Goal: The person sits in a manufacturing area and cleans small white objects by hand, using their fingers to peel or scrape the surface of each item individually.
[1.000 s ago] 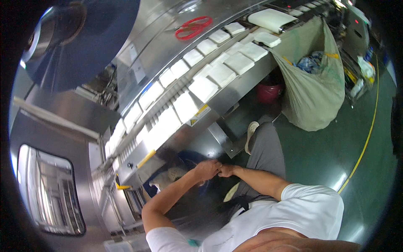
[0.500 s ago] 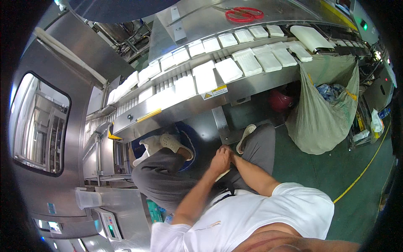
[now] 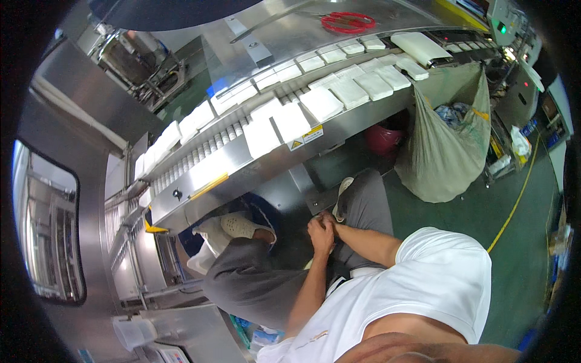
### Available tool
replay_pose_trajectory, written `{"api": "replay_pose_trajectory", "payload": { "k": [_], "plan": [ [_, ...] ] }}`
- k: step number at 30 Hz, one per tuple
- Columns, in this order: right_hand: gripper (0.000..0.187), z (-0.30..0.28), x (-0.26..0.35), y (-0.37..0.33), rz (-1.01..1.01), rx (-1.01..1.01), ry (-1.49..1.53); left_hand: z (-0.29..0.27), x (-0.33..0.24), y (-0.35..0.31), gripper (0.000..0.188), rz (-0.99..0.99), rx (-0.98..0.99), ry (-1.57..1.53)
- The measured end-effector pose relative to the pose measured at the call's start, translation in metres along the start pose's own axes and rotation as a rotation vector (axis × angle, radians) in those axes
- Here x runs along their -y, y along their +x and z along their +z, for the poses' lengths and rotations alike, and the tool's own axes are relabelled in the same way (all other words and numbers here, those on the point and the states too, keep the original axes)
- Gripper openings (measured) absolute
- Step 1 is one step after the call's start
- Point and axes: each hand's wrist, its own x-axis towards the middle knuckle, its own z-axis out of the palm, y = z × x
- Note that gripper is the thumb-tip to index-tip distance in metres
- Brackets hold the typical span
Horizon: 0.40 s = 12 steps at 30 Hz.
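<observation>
My left hand [image 3: 319, 237] and my right hand [image 3: 328, 220] are clasped together above my lap, between my bent knees. Both have their fingers folded in, and no object shows between them. The inner sides of the hands are hidden. Beyond them, a steel roller conveyor [image 3: 215, 192] crosses in front of me. Flat white folded pads [image 3: 292, 121] lie on it in two rows, several overlapping at their edges. Neither hand touches the conveyor or the pads.
Red-handled scissors [image 3: 348, 23] lie on the steel top behind the conveyor. A grey-green cloth sack [image 3: 442, 163] hangs at the right, beside a dark red rounded object [image 3: 384, 139]. At the lower left are a translucent plastic jug [image 3: 134, 333] and a steel surface [image 3: 187, 330].
The whole view has turned and shifted, so the conveyor slants more steeply. White pads have shifted left along it, and a blue piece shows at its far edge. My hands stay clasped.
</observation>
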Motion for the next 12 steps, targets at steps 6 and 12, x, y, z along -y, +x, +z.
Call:
{"api": "replay_pose_trajectory", "payload": {
  "k": [6,12],
  "plan": [
    [0.019,0.003,0.014,0.004,0.221,-0.002,-0.433,0.022,0.054,0.021,0.074,-0.697,0.100,-0.183],
    [0.020,0.009,0.032,-0.008,0.356,0.009,-0.754,0.044,0.069,0.017,0.082,-0.647,0.274,-0.290]
  ]
}}
